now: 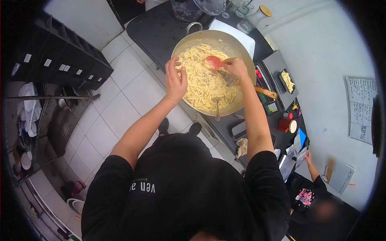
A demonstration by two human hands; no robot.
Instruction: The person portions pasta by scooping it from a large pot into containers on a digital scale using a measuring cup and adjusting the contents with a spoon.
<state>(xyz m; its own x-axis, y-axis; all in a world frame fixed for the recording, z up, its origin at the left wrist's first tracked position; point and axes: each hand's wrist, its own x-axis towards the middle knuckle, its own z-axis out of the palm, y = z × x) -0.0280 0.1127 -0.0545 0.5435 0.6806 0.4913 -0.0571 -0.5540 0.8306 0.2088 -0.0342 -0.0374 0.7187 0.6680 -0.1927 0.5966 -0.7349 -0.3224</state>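
A wide, pale metal pot full of creamy short pasta stands on the black counter in front of me. My left hand holds the pot's left rim, thumb toward the inside and fingers curled along the edge. Above the pasta, my right hand grips a small red scoop by its handle. Brownish bits show in the pasta below that hand. A metal spoon leans on the pot's near rim. At the right side, a wooden handle sticks out past the pot.
Right of the pot is a digital scale bearing a black tray of pasta. A white tray and glass jar stand behind. A red container is farther right. A co-worker handles foil at lower right. Shelving lines the left.
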